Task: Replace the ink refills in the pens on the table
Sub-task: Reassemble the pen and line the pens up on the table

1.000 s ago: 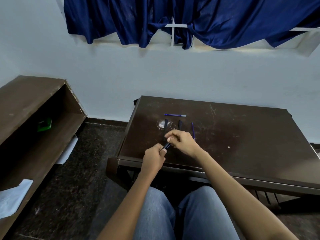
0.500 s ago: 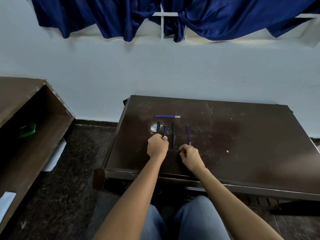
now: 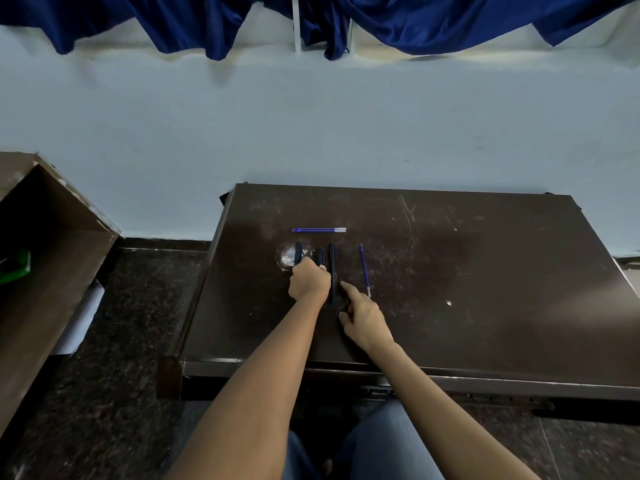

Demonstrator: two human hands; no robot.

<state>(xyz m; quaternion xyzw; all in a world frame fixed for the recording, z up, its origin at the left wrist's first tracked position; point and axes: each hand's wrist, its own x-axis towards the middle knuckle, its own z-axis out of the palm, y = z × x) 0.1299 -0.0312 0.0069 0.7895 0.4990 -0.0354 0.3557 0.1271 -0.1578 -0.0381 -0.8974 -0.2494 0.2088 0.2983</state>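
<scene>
A pale, matt wall (image 3: 311, 133) fills the upper half of the view, with glossy dark blue curtain (image 3: 415, 19) cloth hanging in folds along its top. Below it stands one rectangular dark brown table (image 3: 485, 289), its flat top scuffed with pale scratches and one shiny worn patch (image 3: 286, 256) near the left side. The floor (image 3: 121, 341) is dark speckled stone. At the left edge a brown wooden shelf unit (image 3: 52, 237) slopes into view with something green (image 3: 15, 266) inside.

Two bare forearms reach over the near table edge. The left hand (image 3: 309, 280) is curled into a fist over the near ends of two short black pieces, and seems to grip the middle pen piece (image 3: 319, 254), which shows a thin blue line along it. The right hand (image 3: 363, 317) lies relaxed on the tabletop, its forefinger stretched out to the lower part of the long black pen (image 3: 332, 268), holding nothing.

Three slim black cylindrical pen parts lie side by side, pointing away from the person: the left pen piece (image 3: 298, 251) on the worn patch, the middle one, and the long one. Two thin blue refills lie loose: the crosswise refill (image 3: 318, 230), clear at its right end, beyond the pens, and the slanted refill (image 3: 364, 270) just right of them.
</scene>
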